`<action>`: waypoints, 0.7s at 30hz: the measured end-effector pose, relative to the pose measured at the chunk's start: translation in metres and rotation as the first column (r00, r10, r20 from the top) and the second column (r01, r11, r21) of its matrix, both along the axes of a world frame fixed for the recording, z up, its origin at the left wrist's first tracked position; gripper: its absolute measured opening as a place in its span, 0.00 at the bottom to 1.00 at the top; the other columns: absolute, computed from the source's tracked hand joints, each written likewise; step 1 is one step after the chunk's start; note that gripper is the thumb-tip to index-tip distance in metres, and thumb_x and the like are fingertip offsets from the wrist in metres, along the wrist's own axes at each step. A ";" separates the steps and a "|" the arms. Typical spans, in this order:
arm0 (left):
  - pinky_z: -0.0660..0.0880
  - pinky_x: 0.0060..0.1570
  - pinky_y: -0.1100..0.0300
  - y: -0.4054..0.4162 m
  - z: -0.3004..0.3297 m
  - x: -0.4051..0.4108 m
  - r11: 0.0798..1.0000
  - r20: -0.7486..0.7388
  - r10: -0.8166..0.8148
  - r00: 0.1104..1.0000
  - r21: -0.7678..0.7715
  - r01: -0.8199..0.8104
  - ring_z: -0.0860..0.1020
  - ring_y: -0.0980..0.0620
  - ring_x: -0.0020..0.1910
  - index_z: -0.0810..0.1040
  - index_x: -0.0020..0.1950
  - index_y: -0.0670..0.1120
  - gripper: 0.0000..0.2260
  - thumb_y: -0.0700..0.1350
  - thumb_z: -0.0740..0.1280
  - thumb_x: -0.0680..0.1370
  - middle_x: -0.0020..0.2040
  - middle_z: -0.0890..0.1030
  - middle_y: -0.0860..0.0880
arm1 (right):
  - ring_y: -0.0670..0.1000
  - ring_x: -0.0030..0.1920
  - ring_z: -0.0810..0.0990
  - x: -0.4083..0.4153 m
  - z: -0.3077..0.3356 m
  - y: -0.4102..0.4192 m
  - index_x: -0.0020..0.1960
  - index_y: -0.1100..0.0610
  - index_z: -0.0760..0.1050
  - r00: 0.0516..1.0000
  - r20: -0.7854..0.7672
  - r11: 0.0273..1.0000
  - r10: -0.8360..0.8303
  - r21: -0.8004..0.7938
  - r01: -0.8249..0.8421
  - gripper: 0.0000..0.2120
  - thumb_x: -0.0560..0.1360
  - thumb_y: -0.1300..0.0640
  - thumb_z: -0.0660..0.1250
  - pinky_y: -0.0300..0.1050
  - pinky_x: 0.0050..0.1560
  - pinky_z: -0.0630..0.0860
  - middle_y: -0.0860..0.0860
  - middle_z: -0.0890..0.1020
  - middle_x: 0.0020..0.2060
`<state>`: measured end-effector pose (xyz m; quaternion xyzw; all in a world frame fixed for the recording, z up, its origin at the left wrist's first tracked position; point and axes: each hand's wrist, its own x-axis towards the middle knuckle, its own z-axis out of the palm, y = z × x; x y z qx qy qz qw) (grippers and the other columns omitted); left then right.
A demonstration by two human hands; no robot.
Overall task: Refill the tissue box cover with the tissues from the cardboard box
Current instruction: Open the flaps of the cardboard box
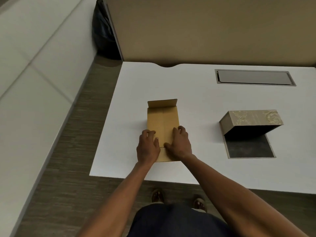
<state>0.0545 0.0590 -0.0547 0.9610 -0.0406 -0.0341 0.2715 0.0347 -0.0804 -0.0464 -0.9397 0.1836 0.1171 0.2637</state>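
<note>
A plain brown cardboard box lies lengthwise on the white table, its far end flap standing up. My left hand grips the box's near left side and my right hand grips its near right side, thumbs on top. No tissues show. To the right, the beige patterned tissue box cover sits tipped open, its dark inside facing me and its grey base flap lying flat on the table.
A grey cable hatch is set into the table at the back right. A tan partition rises behind the table. A dark bag stands on the floor at the back left. My feet stand below the table's front edge.
</note>
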 end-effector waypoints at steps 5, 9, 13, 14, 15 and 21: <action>0.73 0.68 0.47 -0.011 -0.004 0.030 0.992 -0.096 0.015 0.995 0.125 -0.003 0.64 0.43 0.75 0.63 0.78 0.49 0.28 0.59 0.63 0.81 0.80 0.62 0.44 | 0.61 0.79 0.63 0.000 -0.007 0.006 0.81 0.56 0.55 0.999 -0.035 1.000 0.019 0.020 -0.018 0.45 0.74 0.39 0.73 0.56 0.72 0.72 0.55 0.52 0.83; 0.67 0.72 0.46 -0.020 -0.010 0.037 0.983 -0.192 -0.014 0.981 0.175 0.048 0.60 0.40 0.79 0.53 0.82 0.48 0.37 0.64 0.62 0.80 0.83 0.53 0.42 | 0.59 0.81 0.59 -0.003 -0.011 0.001 0.84 0.56 0.50 0.995 -0.060 0.996 0.080 0.037 -0.077 0.47 0.76 0.39 0.70 0.55 0.76 0.67 0.55 0.46 0.84; 0.69 0.70 0.46 -0.024 -0.013 0.038 0.983 -0.247 -0.002 0.969 0.177 0.048 0.61 0.38 0.78 0.47 0.83 0.47 0.41 0.63 0.63 0.80 0.83 0.49 0.40 | 0.59 0.81 0.61 -0.002 -0.010 -0.001 0.84 0.57 0.49 0.994 -0.063 0.995 0.095 0.020 -0.093 0.47 0.76 0.38 0.69 0.54 0.75 0.69 0.55 0.46 0.84; 0.70 0.69 0.46 -0.024 -0.012 0.039 0.982 -0.257 -0.011 0.966 0.182 0.059 0.62 0.38 0.78 0.46 0.83 0.47 0.41 0.63 0.63 0.80 0.83 0.49 0.39 | 0.59 0.81 0.61 -0.002 -0.010 -0.001 0.84 0.57 0.49 0.993 -0.064 0.995 0.095 0.020 -0.094 0.48 0.76 0.37 0.69 0.55 0.74 0.69 0.55 0.46 0.84; 0.71 0.68 0.46 -0.024 -0.010 0.041 0.979 -0.265 -0.020 0.964 0.191 0.073 0.64 0.38 0.77 0.46 0.83 0.46 0.41 0.63 0.63 0.80 0.83 0.49 0.38 | 0.59 0.81 0.60 -0.003 -0.010 -0.002 0.84 0.57 0.49 0.993 -0.067 0.996 0.094 0.017 -0.093 0.48 0.76 0.36 0.68 0.55 0.74 0.69 0.54 0.46 0.84; 0.73 0.66 0.46 -0.017 0.005 0.056 0.965 -0.269 -0.035 0.962 0.240 0.102 0.69 0.38 0.73 0.53 0.82 0.45 0.42 0.65 0.65 0.77 0.79 0.63 0.38 | 0.58 0.81 0.60 -0.003 -0.010 0.000 0.84 0.56 0.47 0.995 -0.052 0.996 0.088 0.023 -0.087 0.52 0.74 0.29 0.65 0.56 0.74 0.70 0.54 0.47 0.85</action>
